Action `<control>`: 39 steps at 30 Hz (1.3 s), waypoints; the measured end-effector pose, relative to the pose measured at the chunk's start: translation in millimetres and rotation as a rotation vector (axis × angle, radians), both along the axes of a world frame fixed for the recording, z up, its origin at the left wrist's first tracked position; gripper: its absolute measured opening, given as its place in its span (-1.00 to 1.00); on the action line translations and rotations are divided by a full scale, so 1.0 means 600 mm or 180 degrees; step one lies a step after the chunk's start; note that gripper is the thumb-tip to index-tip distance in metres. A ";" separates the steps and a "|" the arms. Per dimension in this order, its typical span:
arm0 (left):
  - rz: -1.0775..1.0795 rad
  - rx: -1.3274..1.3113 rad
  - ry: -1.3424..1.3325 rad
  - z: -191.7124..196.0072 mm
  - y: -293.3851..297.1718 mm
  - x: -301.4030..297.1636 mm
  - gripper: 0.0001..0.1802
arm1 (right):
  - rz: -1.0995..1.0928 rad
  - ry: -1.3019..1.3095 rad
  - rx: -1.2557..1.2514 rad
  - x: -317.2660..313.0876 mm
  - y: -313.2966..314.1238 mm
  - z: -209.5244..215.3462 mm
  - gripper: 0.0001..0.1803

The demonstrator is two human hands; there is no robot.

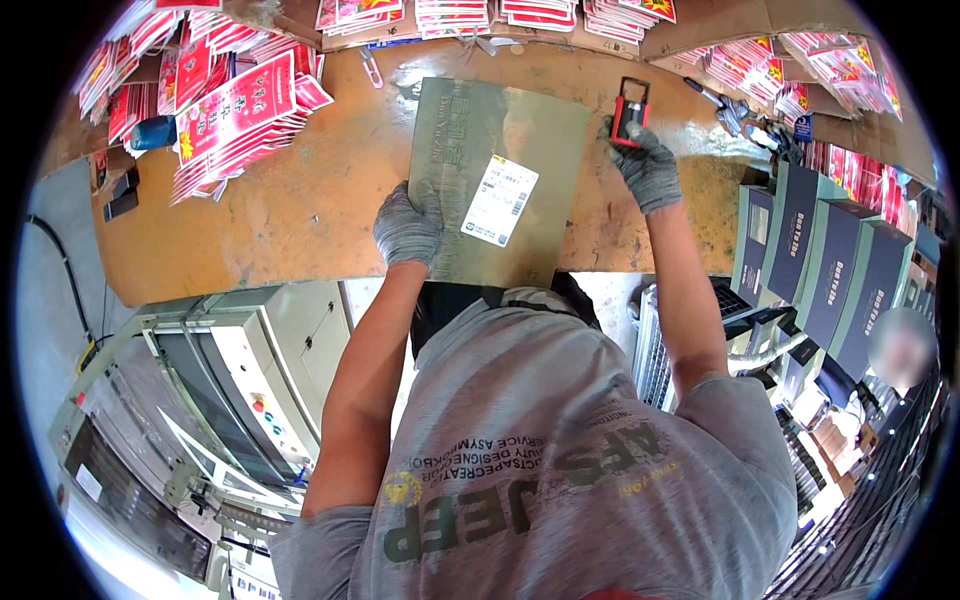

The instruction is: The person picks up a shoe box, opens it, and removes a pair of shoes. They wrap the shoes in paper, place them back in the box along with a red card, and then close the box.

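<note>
A flat grey-green sheet (470,140) with a white label (499,200) lies on the brown worktable (300,210). My left hand (405,228), in a grey glove, grips the sheet's lower left edge. My right hand (646,165), also gloved, holds a small red and black hand tool (630,108) just off the sheet's upper right corner. The tool's working end is too small to make out. My grey shirt fills the lower middle of the view.
Stacks of red printed packets (225,105) crowd the table's far left and back edge. Dark blue flat boxes (830,270) stand in a row at the right. A grey machine (230,380) with buttons sits lower left. Small metal tools (740,112) lie at back right.
</note>
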State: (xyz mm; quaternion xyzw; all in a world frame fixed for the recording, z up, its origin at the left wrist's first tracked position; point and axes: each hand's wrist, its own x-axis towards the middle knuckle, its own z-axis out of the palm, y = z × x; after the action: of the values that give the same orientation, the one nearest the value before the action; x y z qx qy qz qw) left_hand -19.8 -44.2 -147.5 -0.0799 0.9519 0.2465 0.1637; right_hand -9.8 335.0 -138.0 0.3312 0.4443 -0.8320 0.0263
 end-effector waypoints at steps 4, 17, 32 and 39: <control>-0.0009 -0.0071 -0.0049 0.009 0.011 -0.006 -0.45 | 0.0531 0.0250 0.1403 -0.097 0.053 -0.077 -0.45; -0.0076 -0.0409 -0.0077 -0.003 0.020 -0.015 -0.43 | 0.1885 0.0647 0.3398 -0.290 0.027 -0.240 -0.52; -0.0083 -0.0200 -0.0002 -0.022 0.003 0.004 -0.35 | 0.0223 0.0372 0.1751 0.249 -0.163 -0.134 -0.44; -0.0129 0.0260 0.0075 -0.046 -0.015 0.004 -0.34 | 0.0542 -0.0410 0.2781 0.267 -0.244 -0.145 -0.43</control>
State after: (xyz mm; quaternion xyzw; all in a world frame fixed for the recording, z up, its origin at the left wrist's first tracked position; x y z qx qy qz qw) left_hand -17.3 -53.4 -175.0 -0.0509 0.9443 0.2828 0.1606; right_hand 150.7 188.7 -225.1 0.3246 0.7770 -0.5389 -0.0201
